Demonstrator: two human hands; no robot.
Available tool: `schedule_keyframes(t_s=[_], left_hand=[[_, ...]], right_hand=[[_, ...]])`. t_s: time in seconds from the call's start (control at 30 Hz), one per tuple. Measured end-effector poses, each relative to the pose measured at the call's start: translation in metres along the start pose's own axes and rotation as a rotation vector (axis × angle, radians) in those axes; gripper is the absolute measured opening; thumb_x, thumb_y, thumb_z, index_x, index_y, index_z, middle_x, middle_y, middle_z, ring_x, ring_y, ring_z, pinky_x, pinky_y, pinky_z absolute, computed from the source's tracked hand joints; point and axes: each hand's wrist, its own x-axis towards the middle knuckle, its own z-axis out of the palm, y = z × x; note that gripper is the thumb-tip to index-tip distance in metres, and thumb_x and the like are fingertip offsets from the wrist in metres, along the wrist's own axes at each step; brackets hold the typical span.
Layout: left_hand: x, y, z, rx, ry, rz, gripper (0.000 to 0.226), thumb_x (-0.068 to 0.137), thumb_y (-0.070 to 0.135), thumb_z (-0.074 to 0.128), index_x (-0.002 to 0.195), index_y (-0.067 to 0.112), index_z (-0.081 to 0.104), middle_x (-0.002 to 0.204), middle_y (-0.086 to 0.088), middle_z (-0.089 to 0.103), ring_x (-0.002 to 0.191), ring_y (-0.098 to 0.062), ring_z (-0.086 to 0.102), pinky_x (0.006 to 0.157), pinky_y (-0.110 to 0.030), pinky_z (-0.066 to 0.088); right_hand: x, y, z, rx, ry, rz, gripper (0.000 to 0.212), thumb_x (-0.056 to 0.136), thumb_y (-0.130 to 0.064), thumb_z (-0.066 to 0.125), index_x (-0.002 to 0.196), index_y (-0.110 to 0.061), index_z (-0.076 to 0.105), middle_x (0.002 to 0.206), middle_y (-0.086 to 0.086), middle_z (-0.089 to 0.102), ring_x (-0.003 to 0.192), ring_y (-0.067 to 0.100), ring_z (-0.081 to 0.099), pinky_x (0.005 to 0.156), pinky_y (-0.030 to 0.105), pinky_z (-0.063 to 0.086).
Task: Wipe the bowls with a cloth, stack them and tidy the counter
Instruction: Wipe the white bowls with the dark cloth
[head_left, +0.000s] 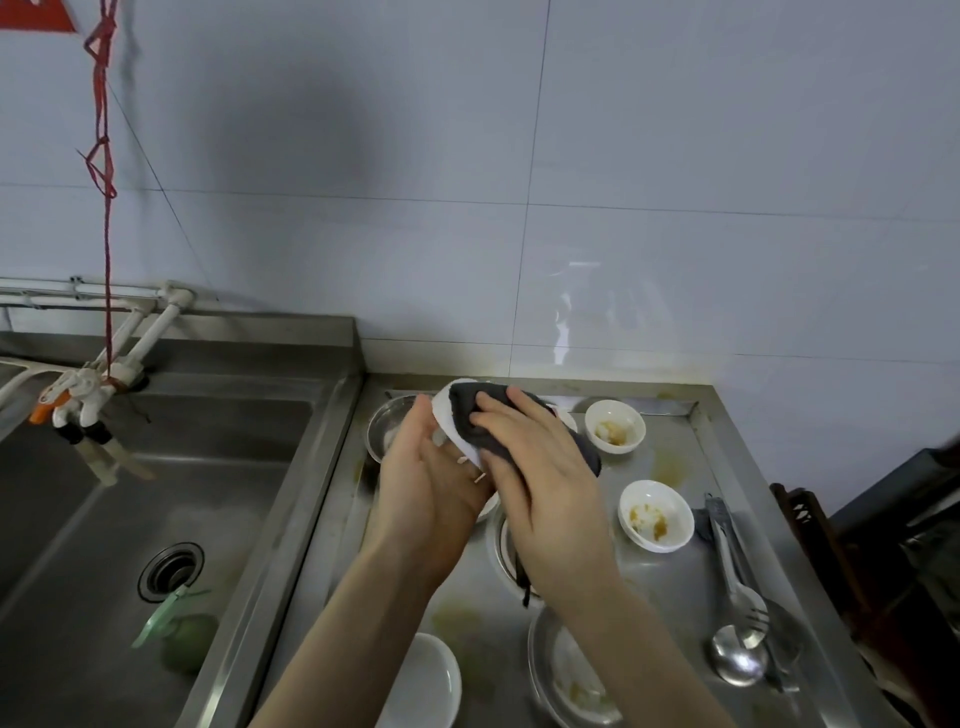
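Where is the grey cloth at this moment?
Head view, centre: the grey cloth is pressed by the right hand into a white bowl that the left hand holds.

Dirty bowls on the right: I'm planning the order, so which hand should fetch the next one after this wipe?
Probably the right hand: the two soiled bowls lie on its side of the counter. It would have to put down the grey cloth first, while the left hand holds the white bowl.
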Motion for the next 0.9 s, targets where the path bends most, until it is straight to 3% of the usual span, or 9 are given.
schedule_keyframes(t_s=[0.17,0.3,0.4,0.47,0.53,0.57,0.67,0.8,0.9], left_hand=[[0.006,0.010,-0.011,-0.078,0.054,0.028,0.059,0.103,0.051,0.032,0.138,0.008,0.053,0.131,-0.021,0.065,0.122,-0.039,0.061,0.109,-0.055,0.042],[-0.002,0.004,-0.003,0.108,-0.059,0.032,0.060,0.103,0.051,0.025,0.112,0.009,0.067,0.109,-0.015,0.075,0.101,-0.025,0.074,0.091,-0.039,0.052],[-0.003,-0.003,0.001,0.268,-0.134,0.062,0.057,0.095,0.055,0.033,0.114,0.014,0.068,0.112,-0.011,0.075,0.102,-0.020,0.073,0.094,-0.039,0.053],[0.003,-0.006,-0.004,0.430,-0.162,0.084,0.051,0.095,0.056,0.042,0.126,0.021,0.060,0.121,-0.006,0.072,0.107,-0.017,0.071,0.089,-0.039,0.057],[0.010,-0.010,-0.013,0.506,-0.212,0.071,0.033,0.096,0.038,0.054,0.127,0.027,0.057,0.123,-0.003,0.068,0.101,-0.014,0.072,0.076,-0.032,0.059],[0.011,-0.011,-0.019,0.543,-0.241,0.099,0.039,0.092,0.026,0.060,0.130,0.028,0.054,0.120,-0.001,0.068,0.101,-0.014,0.071,0.075,-0.029,0.058],[0.007,-0.004,-0.030,0.711,-0.341,0.255,0.073,0.074,0.006,0.074,0.138,0.024,0.044,0.113,0.007,0.069,0.108,-0.018,0.068,0.085,-0.031,0.057],[0.010,0.008,-0.031,0.897,-0.290,0.432,0.082,0.069,0.012,0.091,0.136,0.017,0.046,0.122,0.015,0.065,0.116,-0.007,0.063,0.093,-0.020,0.051],[0.007,0.006,-0.032,0.976,-0.302,0.441,0.075,0.075,-0.007,0.080,0.130,0.031,0.047,0.115,0.029,0.061,0.109,0.001,0.062,0.083,-0.018,0.053]], right_hand=[[-0.026,0.010,-0.005,0.141,0.107,0.013,0.030,0.096,-0.006,0.050,0.122,-0.001,0.063,0.135,0.006,0.059,0.137,0.023,0.045,0.111,0.041,0.039],[-0.025,0.005,-0.006,0.014,0.009,-0.181,0.032,0.097,-0.005,0.048,0.126,-0.003,0.062,0.138,0.008,0.056,0.138,0.030,0.042,0.109,0.047,0.040],[-0.002,0.001,-0.009,-0.057,-0.093,-0.176,0.032,0.098,-0.009,0.048,0.126,-0.007,0.064,0.140,0.002,0.055,0.139,0.021,0.040,0.111,0.047,0.037],[0.015,0.003,-0.016,0.077,-0.088,0.006,0.032,0.098,-0.010,0.049,0.126,-0.014,0.064,0.137,-0.005,0.058,0.134,0.008,0.045,0.112,0.031,0.036],[0.030,0.007,-0.027,0.240,-0.073,0.239,0.032,0.097,-0.010,0.052,0.122,-0.025,0.064,0.127,-0.017,0.062,0.121,-0.005,0.052,0.102,0.015,0.038],[0.033,0.010,-0.031,0.279,-0.082,0.284,0.032,0.096,-0.011,0.053,0.122,-0.026,0.064,0.124,-0.020,0.063,0.117,-0.006,0.055,0.099,0.012,0.039],[0.023,0.004,-0.035,0.282,-0.172,0.176,0.031,0.096,-0.006,0.056,0.123,-0.020,0.065,0.132,-0.018,0.060,0.130,0.001,0.048,0.106,0.017,0.035],[0.009,-0.005,-0.031,0.169,-0.258,-0.147,0.027,0.096,-0.004,0.056,0.120,-0.010,0.066,0.137,-0.004,0.058,0.141,0.013,0.038,0.115,0.027,0.030],[0.029,0.003,-0.031,0.209,-0.186,0.019,0.027,0.098,-0.010,0.054,0.121,-0.019,0.064,0.133,-0.011,0.060,0.135,0.004,0.043,0.110,0.020,0.032]])
